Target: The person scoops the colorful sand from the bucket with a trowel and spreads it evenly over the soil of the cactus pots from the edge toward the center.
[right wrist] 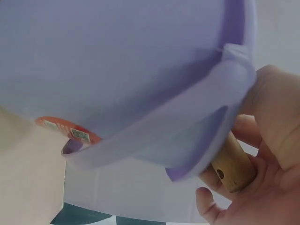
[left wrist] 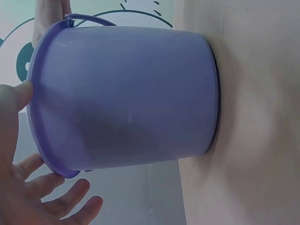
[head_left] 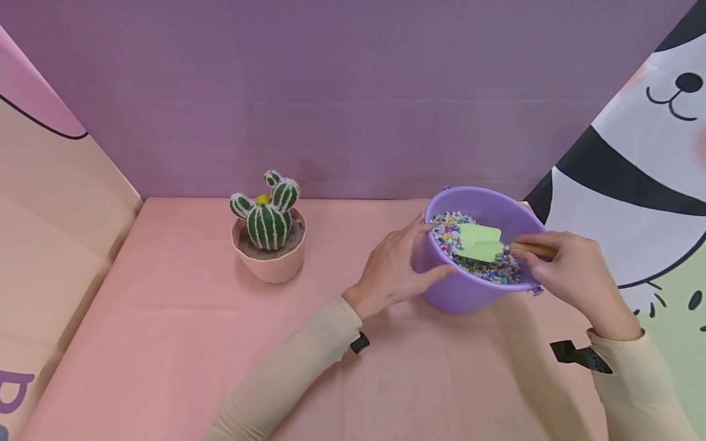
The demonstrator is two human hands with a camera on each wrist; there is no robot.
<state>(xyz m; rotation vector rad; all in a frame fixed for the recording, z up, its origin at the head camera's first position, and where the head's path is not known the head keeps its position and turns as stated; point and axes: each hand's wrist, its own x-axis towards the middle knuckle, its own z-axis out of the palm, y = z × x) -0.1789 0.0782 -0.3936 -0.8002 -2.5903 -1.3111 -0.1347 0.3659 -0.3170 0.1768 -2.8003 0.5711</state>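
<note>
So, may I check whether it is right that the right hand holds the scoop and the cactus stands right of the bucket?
Not quite: the cactus stands to the left of the bucket, as the head view shows; the right hand does hold the scoop.

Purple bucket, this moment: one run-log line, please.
left hand: touches bucket at rim | right hand: grips trowel by handle | trowel: blade inside bucket | bucket: holds beads | cactus: left of bucket
</note>
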